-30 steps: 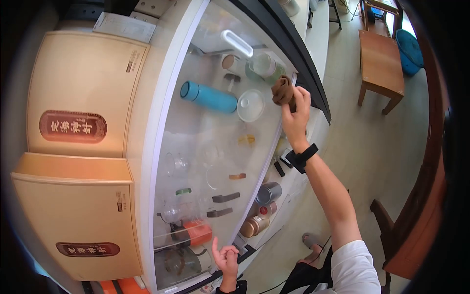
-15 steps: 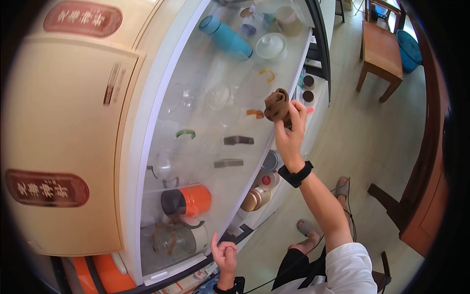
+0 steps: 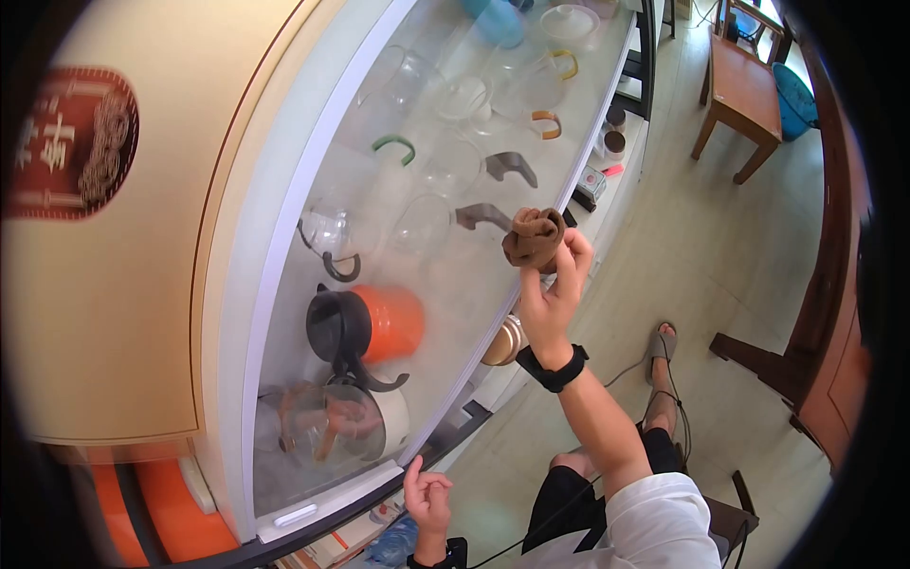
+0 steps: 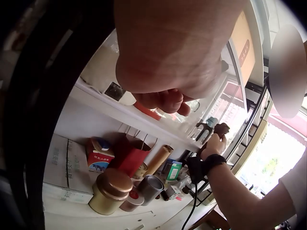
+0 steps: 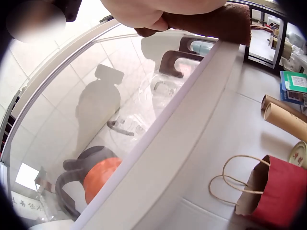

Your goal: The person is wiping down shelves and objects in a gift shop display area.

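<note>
In the head view the right hand (image 3: 553, 294) pinches a bunched brown cloth (image 3: 534, 239) between thumb and fingers, at the right edge of a cabinet's glass panel (image 3: 445, 313). The right wrist view shows the cloth (image 5: 211, 26) against the glass and its pale edge strip. Near the panel's lower corner, the left hand (image 3: 428, 498) has its index finger extended and its other fingers curled, holding nothing. Behind the glass are an orange and black pot (image 3: 393, 322), glass pitchers with dark handles (image 3: 510, 168) and a green handle (image 3: 394, 148).
Large tan boxes (image 3: 142, 284) stand left of the panel. An open shelf below holds a red paper bag (image 4: 130, 155), a gold-lidded jar (image 4: 110, 191) and several tins. A wooden stool (image 3: 742, 100), a blue bin (image 3: 794, 100) and a cable on the floor are at the right.
The right hand, with the cloth, has moved down along the panel's right edge. The head view has shifted, so the orange pot and pitchers appear higher and larger. The left hand keeps its pose.
</note>
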Demonstrator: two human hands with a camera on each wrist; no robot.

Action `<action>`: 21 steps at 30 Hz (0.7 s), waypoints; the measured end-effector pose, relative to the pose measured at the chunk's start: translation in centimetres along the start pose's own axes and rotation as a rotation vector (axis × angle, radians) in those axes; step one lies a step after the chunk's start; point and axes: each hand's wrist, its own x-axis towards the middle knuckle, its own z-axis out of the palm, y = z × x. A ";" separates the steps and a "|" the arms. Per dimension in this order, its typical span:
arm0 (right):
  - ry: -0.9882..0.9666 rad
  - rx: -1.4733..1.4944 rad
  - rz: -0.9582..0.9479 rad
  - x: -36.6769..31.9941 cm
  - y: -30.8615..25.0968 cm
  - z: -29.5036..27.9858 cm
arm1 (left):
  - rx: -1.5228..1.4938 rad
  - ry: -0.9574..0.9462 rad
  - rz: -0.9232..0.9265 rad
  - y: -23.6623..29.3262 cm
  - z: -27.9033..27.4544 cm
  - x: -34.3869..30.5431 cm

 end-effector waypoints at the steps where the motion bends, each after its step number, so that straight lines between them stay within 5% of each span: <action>1: 0.002 -0.012 -0.018 -0.9 0.0 0.1 | -0.007 0.005 -0.001 -0.3 -0.3 -0.3; 11: -0.118 0.031 -0.018 -8.2 -2.9 0.0 | -0.014 0.042 -0.039 -2.4 -3.0 -2.7; 21: -0.008 0.039 0.109 -1.0 0.6 0.4 | 0.009 0.099 -0.127 -2.7 -1.1 -4.1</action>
